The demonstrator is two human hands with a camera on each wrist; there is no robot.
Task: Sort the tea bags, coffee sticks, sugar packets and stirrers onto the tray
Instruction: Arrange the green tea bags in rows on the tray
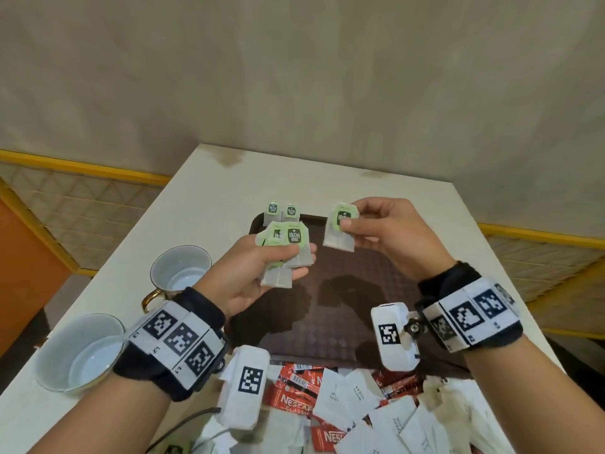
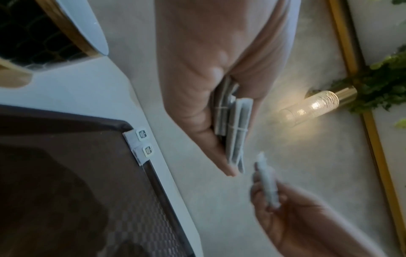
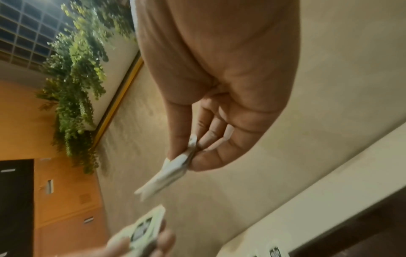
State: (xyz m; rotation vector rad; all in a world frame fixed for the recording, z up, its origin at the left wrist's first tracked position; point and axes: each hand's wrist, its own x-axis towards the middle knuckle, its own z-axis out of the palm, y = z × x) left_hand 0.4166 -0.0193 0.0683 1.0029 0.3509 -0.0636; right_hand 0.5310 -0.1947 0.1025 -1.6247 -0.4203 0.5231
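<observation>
Head view: both hands raised over a dark brown tray (image 1: 376, 290) that sits on a pale desk (image 1: 409, 204). Left hand (image 1: 258, 273) palm up, fingers curled round a small stack of tea bags (image 1: 288, 253), green tags fanned at the far end. Right hand (image 1: 389, 237) pinches a single tea bag (image 1: 340, 231) between thumb and fingertips by its green tag end, the paper pouch hanging below. The two hands are near each other but apart.

Two more tea bags (image 1: 281, 213) lie side by side at the tray's far left corner, their tags lapping over the rim toward the desk.

Near edge of the tray: a loose heap of red coffee sticks (image 1: 294, 391) mixed with white sugar packets (image 1: 353, 394), on the desk just beside the tray. Stirrers cannot be made out.

Left of the tray: a white cup with a gold handle (image 1: 178, 268), and nearer, a white bowl (image 1: 78, 352); both upright on the desk.

Left wrist view: the stack is seen edge-on, thumb pressing it against the fingers. Right wrist view: blurred; the single bag is held at the fingertips, its pouch pointing away from the palm.
</observation>
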